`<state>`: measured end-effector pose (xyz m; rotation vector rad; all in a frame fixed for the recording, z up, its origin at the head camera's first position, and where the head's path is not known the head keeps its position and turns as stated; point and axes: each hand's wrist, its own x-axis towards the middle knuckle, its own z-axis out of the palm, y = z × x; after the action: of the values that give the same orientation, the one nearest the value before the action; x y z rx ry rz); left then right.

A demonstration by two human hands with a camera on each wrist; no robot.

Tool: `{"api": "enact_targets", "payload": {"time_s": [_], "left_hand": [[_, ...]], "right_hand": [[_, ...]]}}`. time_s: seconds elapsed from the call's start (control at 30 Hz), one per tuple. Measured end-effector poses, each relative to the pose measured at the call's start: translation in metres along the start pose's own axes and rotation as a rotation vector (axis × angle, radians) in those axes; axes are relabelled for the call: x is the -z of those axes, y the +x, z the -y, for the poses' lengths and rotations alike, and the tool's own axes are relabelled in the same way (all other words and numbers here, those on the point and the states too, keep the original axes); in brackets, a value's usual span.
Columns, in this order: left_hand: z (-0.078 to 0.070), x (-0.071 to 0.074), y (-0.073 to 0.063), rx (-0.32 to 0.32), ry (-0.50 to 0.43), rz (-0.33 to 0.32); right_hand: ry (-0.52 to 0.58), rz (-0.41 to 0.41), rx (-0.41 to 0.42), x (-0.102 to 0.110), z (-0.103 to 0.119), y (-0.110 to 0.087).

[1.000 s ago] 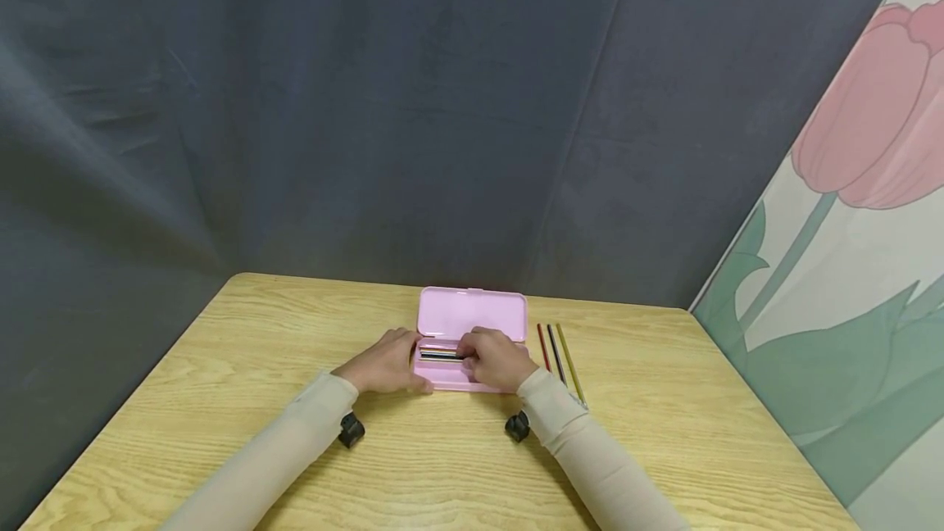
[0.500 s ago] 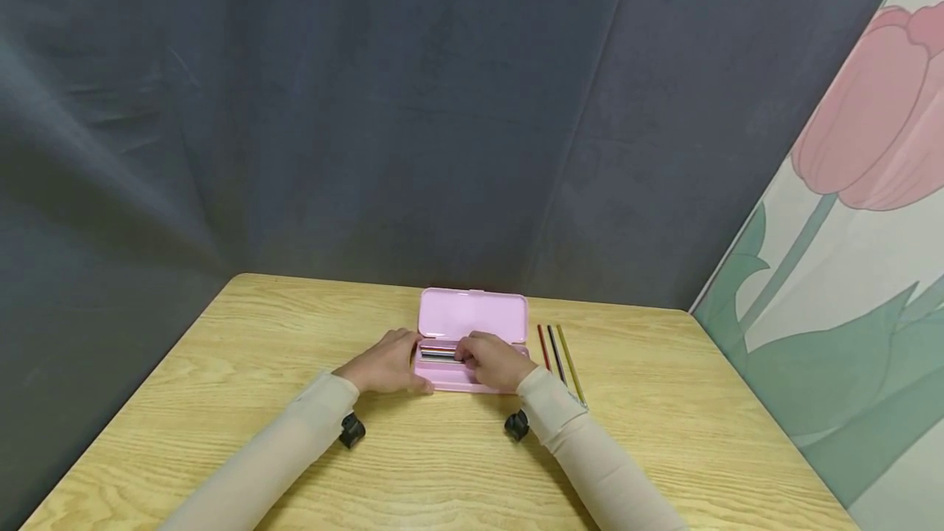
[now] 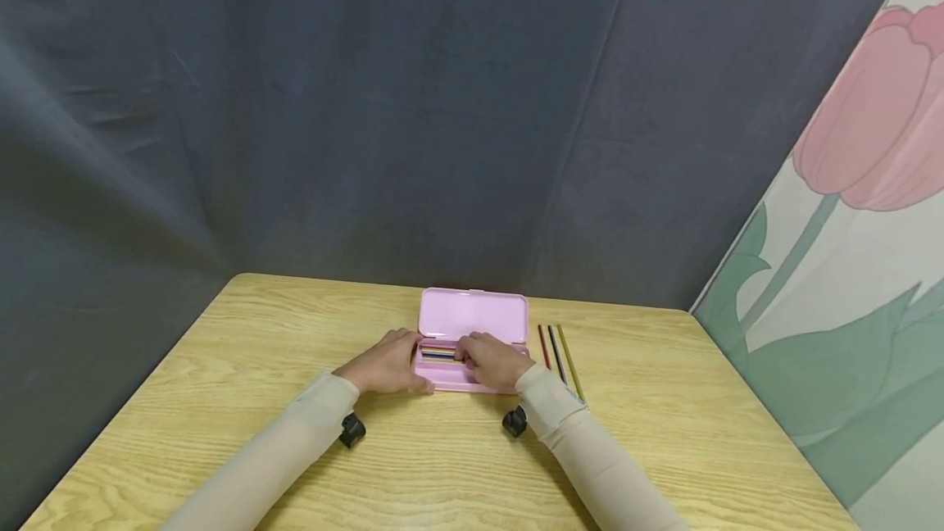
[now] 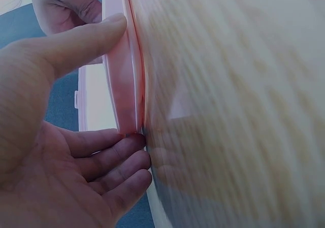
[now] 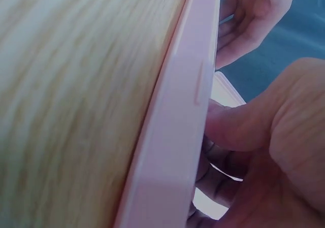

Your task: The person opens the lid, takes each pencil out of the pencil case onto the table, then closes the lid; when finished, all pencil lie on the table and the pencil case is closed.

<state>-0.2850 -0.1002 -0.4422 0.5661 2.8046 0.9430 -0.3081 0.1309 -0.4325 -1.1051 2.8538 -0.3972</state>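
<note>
A pink pencil case [image 3: 460,377] lies on the table with its lid [image 3: 474,314] raised at the back. Several coloured pencils [image 3: 437,352] lie side by side along its rear part, yellow, red and dark blue among them. My left hand [image 3: 385,363] holds the case's left end; in the left wrist view its thumb [image 4: 96,37] presses the front wall and its fingers touch the end. My right hand [image 3: 496,360] reaches over the front wall into the case, fingers curled at the pencils' right part. The hand hides its fingertips and those pencil ends.
To the right of the case, red, dark blue and yellow pencils [image 3: 569,359] lie on the wooden table [image 3: 413,474], near my right forearm. A dark curtain [image 3: 413,121] hangs behind the table's far edge. A tulip-patterned wall [image 3: 848,269] stands at the right.
The pencils inside the case have shifted slightly under my right fingers, with more yellow showing. My right hand has barely moved; my left hand keeps its place on the case.
</note>
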Motion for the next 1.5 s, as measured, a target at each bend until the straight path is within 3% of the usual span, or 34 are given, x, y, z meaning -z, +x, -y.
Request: {"api": "enact_targets", "payload": {"time_s": [0.27, 0.5, 0.8, 1.23, 1.5], "left_hand": [[-0.001, -0.001, 0.000, -0.003, -0.006, -0.008], [-0.003, 0.001, 0.000, -0.007, 0.015, -0.013], [-0.003, 0.000, 0.000, 0.001, 0.020, -0.014], [-0.003, 0.000, 0.000, -0.020, 0.037, -0.029], [-0.002, 0.000, -0.001, -0.012, 0.023, -0.020]], "right_hand": [[0.070, -0.057, -0.017, 0.003, 0.001, 0.000], [0.062, -0.100, 0.028, 0.004, -0.002, 0.001], [0.103, -0.265, 0.064, 0.013, -0.001, -0.003], [0.202, -0.377, -0.055, 0.031, -0.007, -0.013], [0.194, -0.436, -0.096, 0.037, -0.018, -0.019]]}}
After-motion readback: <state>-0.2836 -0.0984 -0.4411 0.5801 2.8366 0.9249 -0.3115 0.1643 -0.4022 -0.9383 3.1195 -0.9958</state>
